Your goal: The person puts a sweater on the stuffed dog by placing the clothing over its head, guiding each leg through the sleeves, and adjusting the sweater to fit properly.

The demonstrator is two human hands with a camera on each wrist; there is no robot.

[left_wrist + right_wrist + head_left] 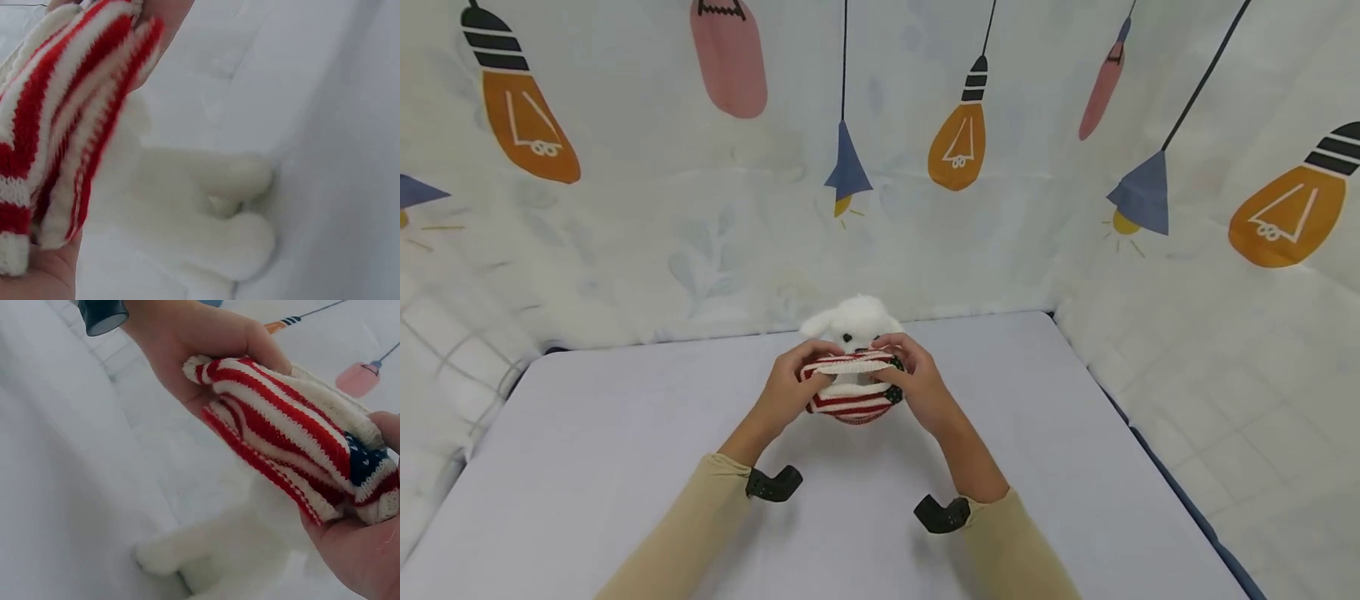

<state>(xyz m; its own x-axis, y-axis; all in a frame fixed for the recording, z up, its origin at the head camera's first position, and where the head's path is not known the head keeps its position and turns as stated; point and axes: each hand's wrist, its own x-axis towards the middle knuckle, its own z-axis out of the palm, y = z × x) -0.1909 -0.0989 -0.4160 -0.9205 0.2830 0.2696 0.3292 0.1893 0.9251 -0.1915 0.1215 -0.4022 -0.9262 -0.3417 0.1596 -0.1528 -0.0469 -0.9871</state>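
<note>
A small knitted sweater (pixel 854 406) with red and white stripes and a dark blue patch is held up by both hands, its opening spread toward the head camera. My left hand (pixel 785 390) grips one side, thumb in front. The other side, near the blue patch, is gripped by my right hand (pixel 927 390). Right behind the sweater sits a white plush dog (pixel 859 315); the head view shows its head and dark eyes, and the knit hides its body. In the left wrist view the plush body and stubby legs (pixel 240 247) show below the striped knit (pixel 69 69).
The white-covered table (pixel 625 417) spreads around the hands. Behind it and along its sides hangs pale cloth (pixel 760 217) printed with lamps and bulbs. A black device (pixel 775 483) is worn on the left wrist, another black device (pixel 942 514) on the right.
</note>
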